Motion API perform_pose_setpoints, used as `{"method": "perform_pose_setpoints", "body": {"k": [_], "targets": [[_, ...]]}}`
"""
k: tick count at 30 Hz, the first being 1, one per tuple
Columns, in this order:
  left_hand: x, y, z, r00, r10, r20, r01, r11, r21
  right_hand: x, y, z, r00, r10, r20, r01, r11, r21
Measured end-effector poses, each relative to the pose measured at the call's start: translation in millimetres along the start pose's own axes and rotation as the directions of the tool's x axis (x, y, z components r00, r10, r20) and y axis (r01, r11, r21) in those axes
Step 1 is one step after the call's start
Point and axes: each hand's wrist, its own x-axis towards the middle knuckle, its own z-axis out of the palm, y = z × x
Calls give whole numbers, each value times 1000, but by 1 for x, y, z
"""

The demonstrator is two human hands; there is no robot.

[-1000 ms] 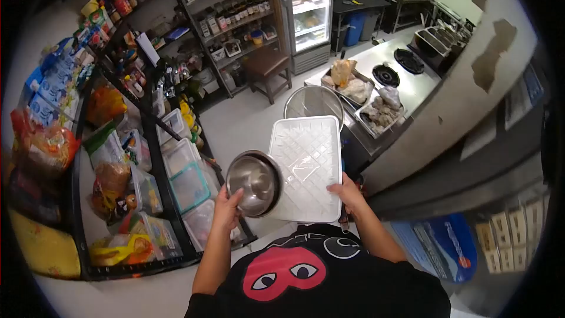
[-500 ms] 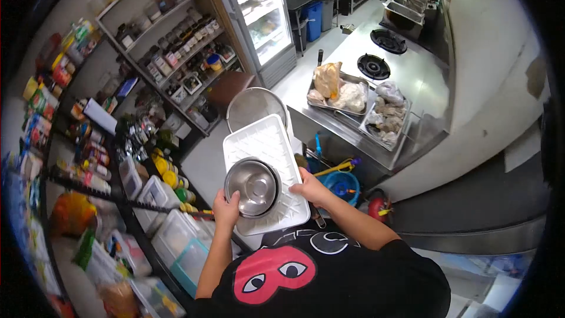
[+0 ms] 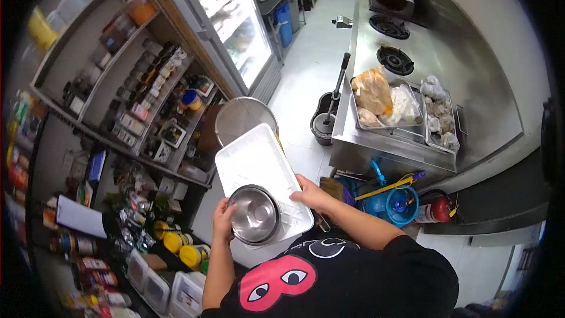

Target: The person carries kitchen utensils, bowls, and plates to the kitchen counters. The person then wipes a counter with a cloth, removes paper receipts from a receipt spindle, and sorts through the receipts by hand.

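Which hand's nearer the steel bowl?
Left. The left hand grips the steel bowl at its left rim; the right hand is apart from it, off to the bowl's right, holding the right edge of the white tray.

The left hand holds nested steel bowls over the near end of a white plastic tray; the right hand grips its right edge. A round mesh strainer shows past its far end. Right, a steel counter carries black burners; a red fire extinguisher stands nearer.
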Motion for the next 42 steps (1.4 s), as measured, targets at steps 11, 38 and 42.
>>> {"method": "perform_pose_setpoints", "body": {"k": [11,38,42], "targets": [[306,91,81,979,-53,198,39,997,72,207,-97,-72,926,-163,-340,165,986,-22],[659,60,702,813,-52,580,-203,908,366,261,-246,-428,208,136,-969,116,980,162],[645,31,729,736,-227,638,37,954,297,293,-209,-483,251,167,-954,107,974,199]]}}
